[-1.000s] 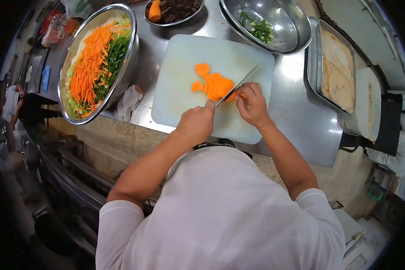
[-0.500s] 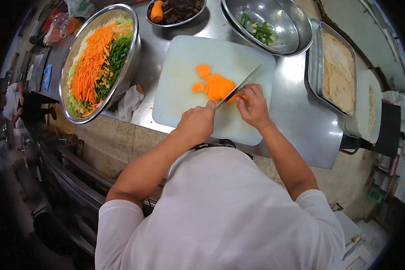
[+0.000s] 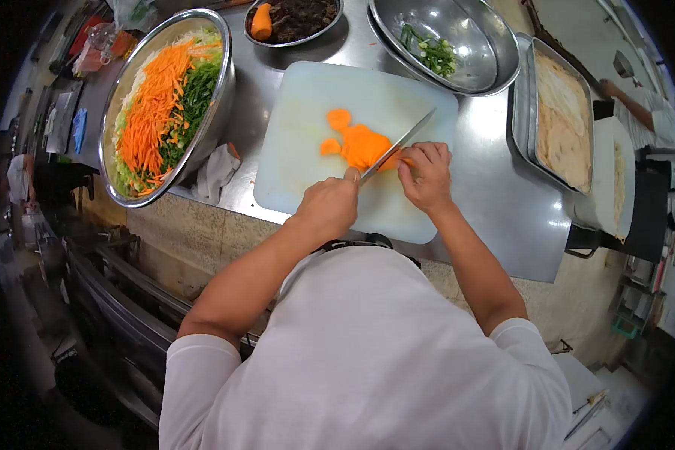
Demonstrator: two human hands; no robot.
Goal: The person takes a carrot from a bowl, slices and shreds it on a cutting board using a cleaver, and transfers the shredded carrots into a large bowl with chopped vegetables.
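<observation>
My left hand [image 3: 330,206] is closed round the handle of a knife [image 3: 409,135], whose blade points up and to the right over a white cutting board [image 3: 292,150]. Against the right side of the blade, my right hand [image 3: 427,176] has its fingers bent round a piece of carrot [image 3: 403,162] that is mostly hidden. Orange carrot slices [image 3: 364,146] lie overlapped left of the blade. Two more slices rest apart, one above [image 3: 339,118] and one at the left [image 3: 330,146].
A large bowl [image 3: 228,82] of shredded vegetables stands left, by a cloth [image 3: 217,172]. Behind are a bowl of dark food with a carrot [image 3: 261,22] and steel bowls [image 3: 487,45] with chopped greens. Trays [image 3: 532,142] and a person's arm [image 3: 630,105] are at the right.
My right hand has shifted slightly, its fingers a little more spread along the carrot piece. Another person has come into view at the right edge. The knife has hardly moved.
</observation>
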